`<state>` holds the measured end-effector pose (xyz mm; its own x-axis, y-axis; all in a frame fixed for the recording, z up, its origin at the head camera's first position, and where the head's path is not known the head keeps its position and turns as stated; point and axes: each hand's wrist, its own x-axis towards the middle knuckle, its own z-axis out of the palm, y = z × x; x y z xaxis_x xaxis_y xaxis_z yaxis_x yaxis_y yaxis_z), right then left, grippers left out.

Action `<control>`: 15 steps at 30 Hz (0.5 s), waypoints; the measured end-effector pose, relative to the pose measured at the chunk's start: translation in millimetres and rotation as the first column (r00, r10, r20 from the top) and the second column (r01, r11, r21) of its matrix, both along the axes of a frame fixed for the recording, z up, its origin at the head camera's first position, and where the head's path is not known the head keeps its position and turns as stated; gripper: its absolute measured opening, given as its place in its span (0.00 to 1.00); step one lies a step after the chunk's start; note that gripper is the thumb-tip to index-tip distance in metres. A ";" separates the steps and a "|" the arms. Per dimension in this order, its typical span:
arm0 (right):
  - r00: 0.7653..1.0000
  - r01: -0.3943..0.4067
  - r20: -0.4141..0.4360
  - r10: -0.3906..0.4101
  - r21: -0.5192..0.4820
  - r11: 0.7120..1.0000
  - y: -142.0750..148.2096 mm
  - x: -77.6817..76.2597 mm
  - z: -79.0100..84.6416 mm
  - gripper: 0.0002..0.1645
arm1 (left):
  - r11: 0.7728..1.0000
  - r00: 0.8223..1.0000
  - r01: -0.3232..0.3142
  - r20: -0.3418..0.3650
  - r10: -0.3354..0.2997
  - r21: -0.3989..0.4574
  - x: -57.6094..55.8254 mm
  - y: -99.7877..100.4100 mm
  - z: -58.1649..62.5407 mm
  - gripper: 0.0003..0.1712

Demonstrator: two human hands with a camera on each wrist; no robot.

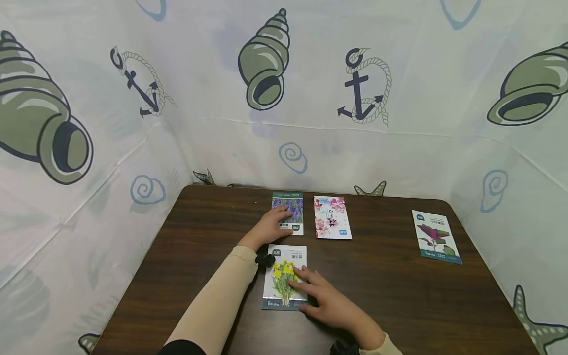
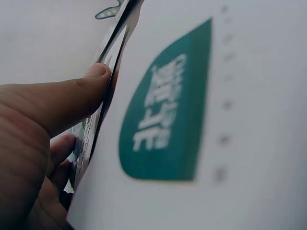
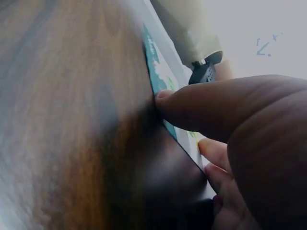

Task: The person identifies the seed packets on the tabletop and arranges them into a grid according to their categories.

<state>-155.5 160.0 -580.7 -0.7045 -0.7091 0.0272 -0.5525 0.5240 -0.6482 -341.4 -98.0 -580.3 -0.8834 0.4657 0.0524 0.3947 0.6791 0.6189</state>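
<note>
My left hand point(image 1: 267, 228) lies across the near left part of a packet with purple flowers point(image 1: 297, 207), fingers spread and touching it. A white packet with yellow flowers point(image 1: 278, 277) lies closer to me; its green corner logo fills much of the left wrist view. On that packet's right side rests my right hand point(image 1: 333, 303), fingertips on the printed face and thumb point(image 3: 180, 105) at the edge of its teal bottom band. Neither hand's fingers are visibly curled round a packet. The left hand hides part of the purple-flower packet.
Just right of the purple-flower packet lies a packet with pink blossoms point(image 1: 330, 224). Another packet with a maroon flower point(image 1: 437, 239) sits near the right edge of the dark wooden table point(image 1: 377, 276). A patterned white cloth point(image 1: 310, 113) hangs around the table's back and sides.
</note>
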 end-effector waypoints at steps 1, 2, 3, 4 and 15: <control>1.000 -0.001 -0.002 0.001 -0.002 1.000 0.1 -0.2 0.0 0.39 | 1.000 1.000 -0.001 -0.002 0.001 -0.004 -0.3 0.0 -0.6 0.39; 1.000 -0.001 0.000 0.001 -0.009 1.000 0.2 -0.3 0.4 0.38 | 1.000 1.000 -0.003 -0.005 0.003 -0.005 -0.7 0.2 -1.2 0.39; 1.000 0.003 0.010 -0.003 -0.016 1.000 0.7 -0.6 0.8 0.38 | 1.000 1.000 -0.004 -0.008 0.004 -0.006 -0.8 0.5 -1.3 0.39; 1.000 0.010 0.030 -0.009 -0.031 0.999 1.3 -1.0 1.7 0.37 | 1.000 1.000 -0.007 -0.012 0.007 -0.002 -0.9 0.9 -1.2 0.38; 0.988 0.103 0.138 -0.067 -0.275 0.956 15.8 -10.2 -5.9 0.27 | 0.999 1.000 -0.026 -0.004 0.026 0.030 2.1 1.6 -2.6 0.38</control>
<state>-165.7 175.8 -586.6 -0.7725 -0.6229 0.1238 -0.4184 0.3525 -0.8371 -339.3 -96.4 -582.9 -0.8949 0.4408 0.0697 0.3796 0.6700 0.6380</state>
